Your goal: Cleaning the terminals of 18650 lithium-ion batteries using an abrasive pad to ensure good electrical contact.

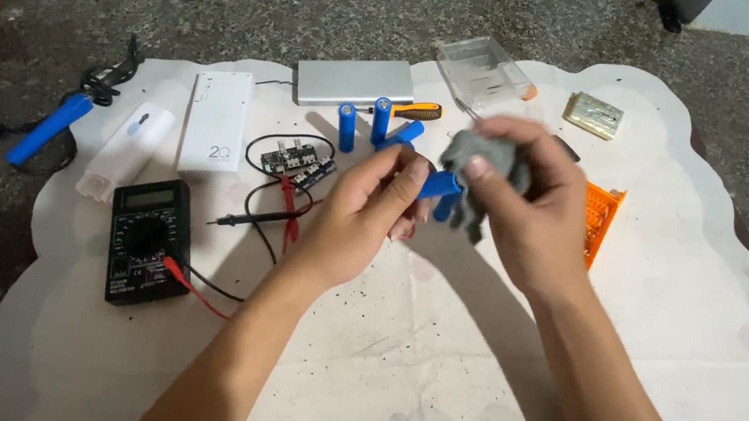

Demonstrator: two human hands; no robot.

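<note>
My left hand (364, 214) grips a blue cylindrical battery cell (441, 185) by one end, above the white sheet (429, 372). My right hand (527, 206) holds a crumpled grey cloth (484, 163) pressed against the other end of that cell. Behind the hands, two more blue cells (346, 127) stand upright and one lies on its side (404, 134) on the sheet.
On the sheet lie a black multimeter (145, 238) with red and black leads, a small circuit board (298, 162), a white power-bank shell (215, 121), a silver case (355, 83), a screwdriver (417, 110), a clear plastic box (484, 72), an orange holder (600, 218). A blue-handled tool (52, 128) rests on the stone floor at the left.
</note>
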